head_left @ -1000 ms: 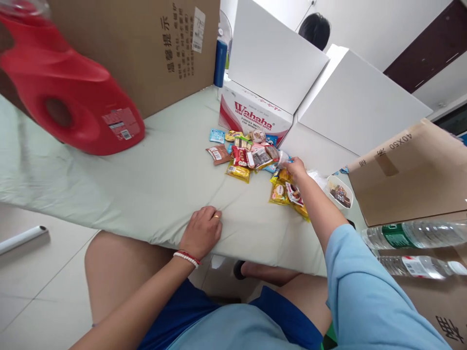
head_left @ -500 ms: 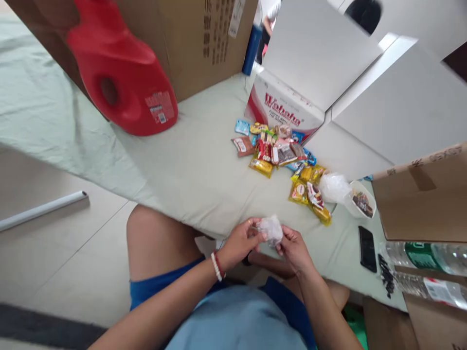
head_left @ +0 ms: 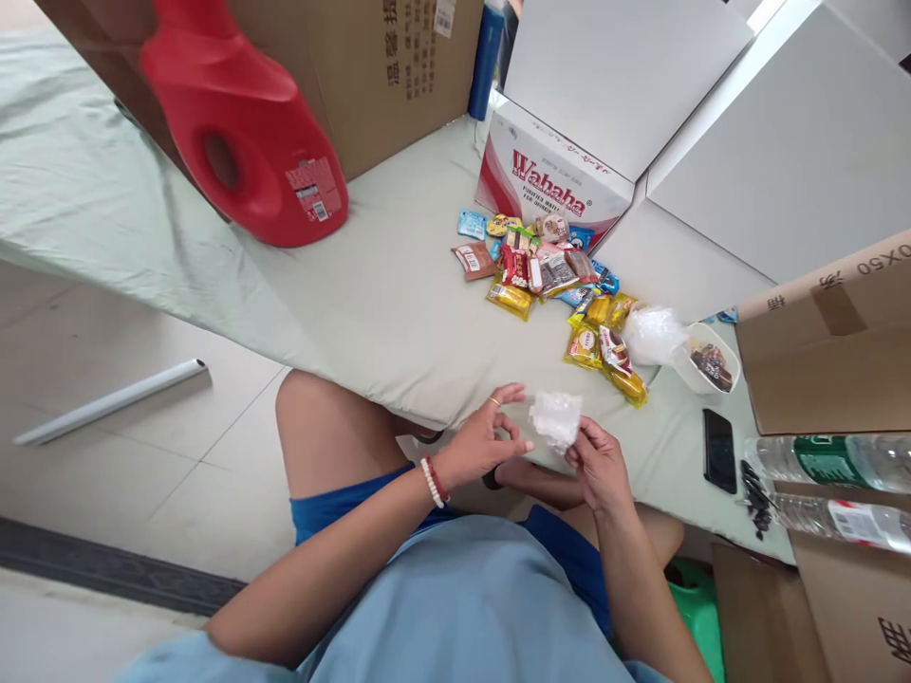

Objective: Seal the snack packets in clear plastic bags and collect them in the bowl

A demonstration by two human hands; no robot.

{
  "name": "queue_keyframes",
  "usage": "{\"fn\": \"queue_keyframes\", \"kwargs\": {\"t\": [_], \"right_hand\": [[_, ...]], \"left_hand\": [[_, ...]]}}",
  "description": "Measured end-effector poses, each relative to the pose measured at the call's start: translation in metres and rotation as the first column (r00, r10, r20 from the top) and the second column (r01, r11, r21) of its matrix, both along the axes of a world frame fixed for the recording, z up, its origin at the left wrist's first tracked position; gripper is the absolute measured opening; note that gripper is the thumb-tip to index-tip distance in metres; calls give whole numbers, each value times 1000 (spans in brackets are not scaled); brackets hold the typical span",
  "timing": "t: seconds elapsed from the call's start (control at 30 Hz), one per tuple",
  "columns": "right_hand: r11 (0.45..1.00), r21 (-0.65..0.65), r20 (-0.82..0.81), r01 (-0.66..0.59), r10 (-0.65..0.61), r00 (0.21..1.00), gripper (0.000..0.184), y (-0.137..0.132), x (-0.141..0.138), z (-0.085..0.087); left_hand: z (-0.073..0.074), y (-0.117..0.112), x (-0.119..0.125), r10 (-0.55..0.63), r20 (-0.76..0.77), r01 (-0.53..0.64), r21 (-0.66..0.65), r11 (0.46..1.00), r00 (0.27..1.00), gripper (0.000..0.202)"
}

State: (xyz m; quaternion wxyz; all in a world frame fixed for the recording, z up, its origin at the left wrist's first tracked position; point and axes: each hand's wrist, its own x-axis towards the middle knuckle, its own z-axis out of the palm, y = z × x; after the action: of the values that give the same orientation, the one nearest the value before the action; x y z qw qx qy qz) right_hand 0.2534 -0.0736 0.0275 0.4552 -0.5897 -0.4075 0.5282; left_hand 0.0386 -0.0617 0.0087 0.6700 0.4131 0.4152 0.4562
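Note:
A small, crinkled clear plastic bag point(head_left: 556, 418) is pinched at its right edge by my right hand point(head_left: 599, 462), above the near edge of the cloth-covered table. To its left is my left hand point(head_left: 485, 437), fingers apart, thumb and forefinger spread and facing the bag's left side without visibly gripping it. Farther back lies a pile of small wrapped snacks point(head_left: 545, 261) in several colours. Nearer on the right are yellow snack packets point(head_left: 585, 347) beside a bunched heap of clear plastic bags point(head_left: 653, 334) and a white bowl point(head_left: 701, 381) of wrapped items.
A red detergent jug point(head_left: 285, 156) stands at the left against a cardboard box point(head_left: 370, 114). Behind the snacks is a Wahaha carton point(head_left: 551, 180). A black phone point(head_left: 719, 451), plastic bottles point(head_left: 829, 460) and another cardboard box point(head_left: 832, 351) are on the right.
My left hand has come off the plastic bag and its fingers have spread. The bag now hangs from my right hand alone. The camera view has shifted slightly.

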Motion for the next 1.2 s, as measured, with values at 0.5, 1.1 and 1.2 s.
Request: {"fn": "queue_keyframes", "kwargs": {"t": [0.5,1.1,1.2], "right_hand": [[993,-21,32,120,-119,992,37,0,0,-2],[993,79,-241,86,-65,968,24,-5,0,25],[998,32,-448,63,-42,893,21,-4,-4,30]], "left_hand": [[-3,-10,-21,-4,-43,-2,-121,993,999,28],[7,-2,-36,143,300,-71,-240,968,943,41],[8,-6,-27,84,371,40,-312,949,925,43]]}}
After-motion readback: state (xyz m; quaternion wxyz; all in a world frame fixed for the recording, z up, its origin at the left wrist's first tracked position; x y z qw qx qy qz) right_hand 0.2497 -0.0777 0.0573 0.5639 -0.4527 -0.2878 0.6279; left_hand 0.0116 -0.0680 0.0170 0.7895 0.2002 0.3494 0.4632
